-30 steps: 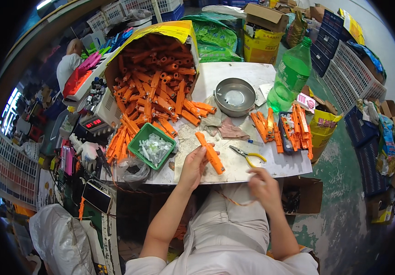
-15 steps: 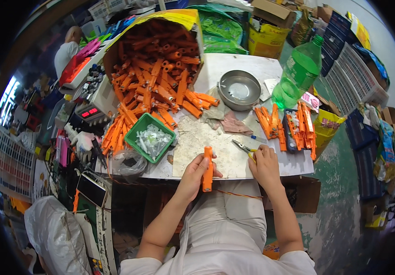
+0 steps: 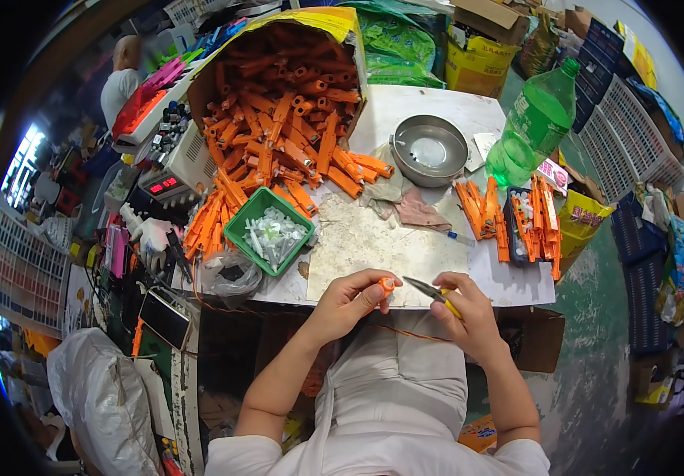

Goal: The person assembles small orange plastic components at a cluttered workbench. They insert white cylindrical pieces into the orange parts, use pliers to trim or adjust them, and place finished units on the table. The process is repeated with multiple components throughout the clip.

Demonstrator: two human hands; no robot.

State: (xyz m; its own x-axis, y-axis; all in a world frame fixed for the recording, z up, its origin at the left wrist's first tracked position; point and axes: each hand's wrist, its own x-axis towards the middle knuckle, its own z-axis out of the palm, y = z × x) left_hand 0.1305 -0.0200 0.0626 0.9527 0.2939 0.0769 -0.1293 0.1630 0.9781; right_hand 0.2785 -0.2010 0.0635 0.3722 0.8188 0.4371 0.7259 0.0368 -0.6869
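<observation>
An orange part [image 3: 387, 285], long axis roughly toward the camera, is held by the left hand [image 3: 348, 305]; leftward-pointing pliers [image 3: 428, 289] by the right hand [image 3: 470, 320].

Center well lit, surface [image 3: 405, 101] bright and near white. Left side dim; window [image 3: 26, 151] at the far left blown out with a bluish fringe. Sack [image 3: 343, 20] interior falls into deep shadow, space under the surface dark too. Small glints in the bowl [image 3: 431, 173], sheen on the bottle [image 3: 539, 119]. Left hand [image 3: 348, 306] and right hand [image 3: 477, 319] reasonably sharp. Background left soft. Fisheye bends edges near the rim; corners black.
</observation>
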